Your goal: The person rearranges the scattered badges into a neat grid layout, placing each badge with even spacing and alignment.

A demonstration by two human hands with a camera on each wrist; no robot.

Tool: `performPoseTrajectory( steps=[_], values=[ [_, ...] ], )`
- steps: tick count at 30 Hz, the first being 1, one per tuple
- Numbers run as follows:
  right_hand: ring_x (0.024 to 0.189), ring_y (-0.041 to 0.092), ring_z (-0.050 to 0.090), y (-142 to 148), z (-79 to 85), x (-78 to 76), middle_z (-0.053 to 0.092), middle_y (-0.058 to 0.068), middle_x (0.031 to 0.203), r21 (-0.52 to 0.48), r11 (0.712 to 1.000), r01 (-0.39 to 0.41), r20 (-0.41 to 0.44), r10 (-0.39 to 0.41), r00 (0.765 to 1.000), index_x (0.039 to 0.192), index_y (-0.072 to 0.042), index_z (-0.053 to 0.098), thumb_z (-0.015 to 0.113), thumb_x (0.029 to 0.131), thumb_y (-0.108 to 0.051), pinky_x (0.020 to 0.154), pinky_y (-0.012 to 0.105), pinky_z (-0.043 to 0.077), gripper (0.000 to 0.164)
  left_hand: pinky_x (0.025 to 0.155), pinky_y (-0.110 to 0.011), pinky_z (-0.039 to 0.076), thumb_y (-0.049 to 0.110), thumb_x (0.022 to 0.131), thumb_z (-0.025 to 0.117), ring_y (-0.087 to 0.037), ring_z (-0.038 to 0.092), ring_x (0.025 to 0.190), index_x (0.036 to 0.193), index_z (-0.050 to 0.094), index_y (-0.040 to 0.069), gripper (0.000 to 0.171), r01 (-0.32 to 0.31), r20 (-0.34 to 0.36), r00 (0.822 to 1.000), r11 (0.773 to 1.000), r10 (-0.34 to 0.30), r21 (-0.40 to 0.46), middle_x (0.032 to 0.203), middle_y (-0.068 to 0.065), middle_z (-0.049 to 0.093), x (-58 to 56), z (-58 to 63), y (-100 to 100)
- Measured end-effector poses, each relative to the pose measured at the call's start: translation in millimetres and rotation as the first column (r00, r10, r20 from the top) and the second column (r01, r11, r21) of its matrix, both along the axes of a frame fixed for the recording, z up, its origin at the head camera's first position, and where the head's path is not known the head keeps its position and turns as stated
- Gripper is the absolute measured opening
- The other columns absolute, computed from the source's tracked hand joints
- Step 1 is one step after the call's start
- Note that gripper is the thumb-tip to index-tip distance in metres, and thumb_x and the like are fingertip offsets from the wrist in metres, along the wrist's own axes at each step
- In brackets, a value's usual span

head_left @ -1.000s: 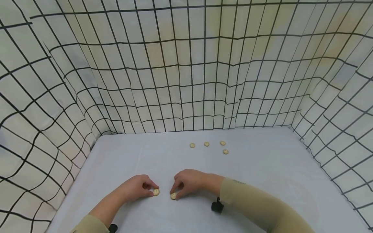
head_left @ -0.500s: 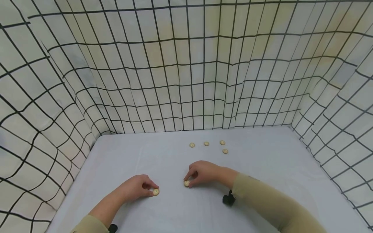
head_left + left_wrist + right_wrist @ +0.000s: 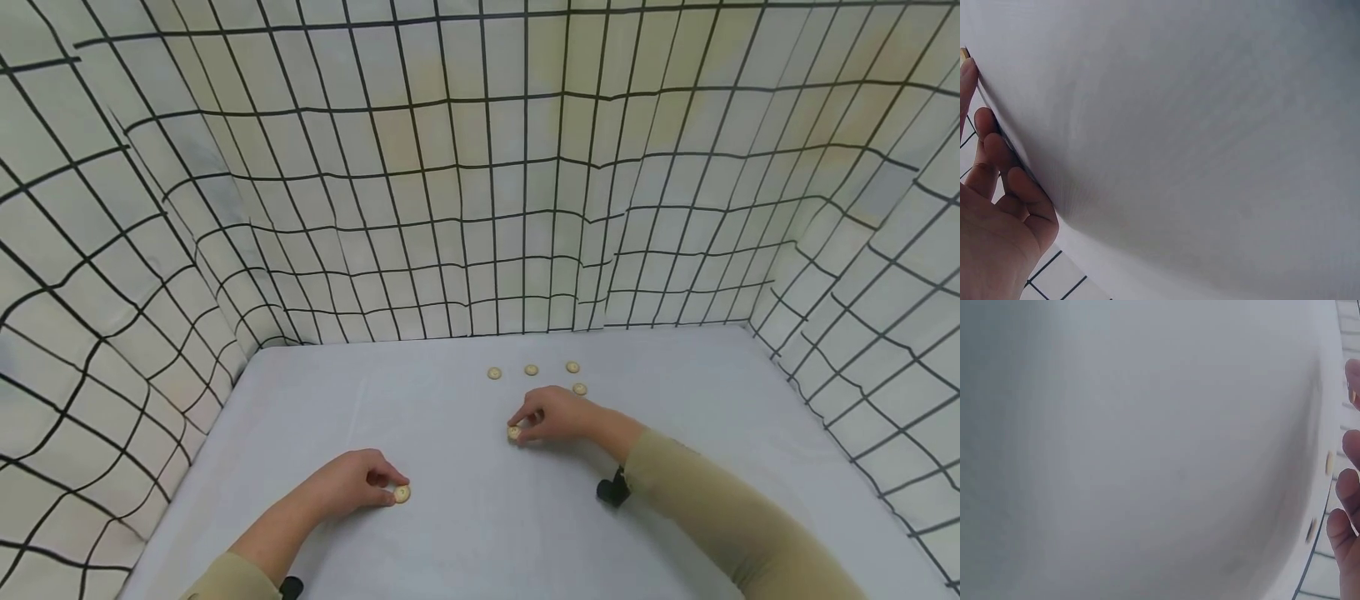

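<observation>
My left hand (image 3: 352,482) rests low on the white table and pinches a round, pale wooden button (image 3: 402,494) between thumb and index finger. In the left wrist view only a sliver of that button (image 3: 965,54) shows past the thumb, with the other fingers curled beneath. Farther forward and to the right, my right hand (image 3: 558,414) pinches a second button (image 3: 514,433) by its edges. The right wrist view catches this button's edge (image 3: 1352,396) between the fingertips at the far right.
Several like buttons lie toward the back: a left one (image 3: 494,373), a middle one (image 3: 531,369), a right one (image 3: 573,367), and one (image 3: 580,389) just beyond my right hand. A white sheet wall with a black grid (image 3: 480,192) encloses the table (image 3: 337,400) behind and at both sides.
My right hand has carried its button forward and to the right, away from the left hand and toward the back buttons. The left hand has stayed in place with its button.
</observation>
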State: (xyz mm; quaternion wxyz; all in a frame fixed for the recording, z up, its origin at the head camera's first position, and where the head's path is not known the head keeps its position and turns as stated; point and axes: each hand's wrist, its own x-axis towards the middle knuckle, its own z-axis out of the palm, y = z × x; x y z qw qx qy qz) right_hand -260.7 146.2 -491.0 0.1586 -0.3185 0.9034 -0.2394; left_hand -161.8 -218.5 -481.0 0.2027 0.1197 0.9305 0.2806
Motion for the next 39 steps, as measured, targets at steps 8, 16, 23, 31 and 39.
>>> performPoseTrajectory(
  steps=[8, 16, 23, 31, 39],
  values=[
    [0.08, 0.011, 0.054, 8, 3.4, -12.7, 0.059, -0.009, 0.08, 0.036, 0.99, 0.137, 0.012, -0.138, 0.99, 0.108, -0.033, 0.077, 0.08, 0.084, -0.034, 0.071, 0.03, 0.045, 0.024, 0.076, -0.035, 0.044, 0.018, 0.078, 0.084, -0.014, 0.051, 0.082, 0.095, 0.077, 0.029, 0.021, -0.008, 0.003, 1.0, 1.0, 0.008, 0.007, 0.087, 0.008, 0.06, 1.2, 1.7, 1],
    [0.082, 0.014, 0.053, 21, -0.9, -29.8, 0.06, -0.006, 0.083, 0.035, 0.975, 0.221, 0.013, -0.221, 0.975, 0.107, -0.029, 0.077, 0.079, 0.085, -0.033, 0.072, 0.032, 0.044, 0.023, 0.079, -0.036, 0.046, 0.019, 0.079, 0.084, -0.013, 0.053, 0.084, 0.095, 0.077, 0.031, 0.022, -0.005, 0.009, 1.0, 1.0, 0.005, 0.009, 0.088, 0.01, 0.061, 0.9, 0.0, -2],
    [0.083, 0.016, 0.052, 25, -0.1, -40.7, 0.06, -0.004, 0.084, 0.074, 0.961, 0.266, 0.018, -0.268, 0.963, 0.104, -0.029, 0.078, 0.078, 0.085, -0.034, 0.074, 0.034, 0.043, 0.02, 0.079, -0.036, 0.046, 0.018, 0.078, 0.084, -0.014, 0.053, 0.084, 0.096, 0.077, 0.029, 0.022, -0.007, 0.019, 1.0, 1.0, 0.006, 0.022, 0.088, 0.009, 0.061, 0.1, 0.7, -1],
    [0.087, 0.016, 0.052, 24, 0.2, -48.3, 0.061, -0.005, 0.089, 0.104, 0.952, 0.287, 0.003, -0.289, 0.957, 0.105, -0.028, 0.077, 0.078, 0.086, -0.031, 0.078, 0.035, 0.043, 0.02, 0.078, -0.035, 0.045, 0.018, 0.079, 0.084, -0.014, 0.052, 0.083, 0.096, 0.077, 0.03, 0.022, 0.0, 0.014, 1.0, 1.0, 0.0, 0.016, 0.087, 0.009, 0.06, -0.2, 1.5, 0],
    [0.086, 0.016, 0.051, 22, -0.8, -52.7, 0.059, -0.004, 0.088, 0.117, 0.958, 0.262, -0.015, -0.262, 0.965, 0.109, -0.025, 0.077, 0.077, 0.086, -0.031, 0.077, 0.035, 0.042, 0.023, 0.078, -0.035, 0.045, 0.018, 0.078, 0.084, -0.014, 0.052, 0.083, 0.095, 0.077, 0.03, 0.022, -0.005, 0.012, 1.0, 1.0, 0.005, 0.012, 0.087, 0.009, 0.06, 0.4, 1.8, 0]
  ],
)
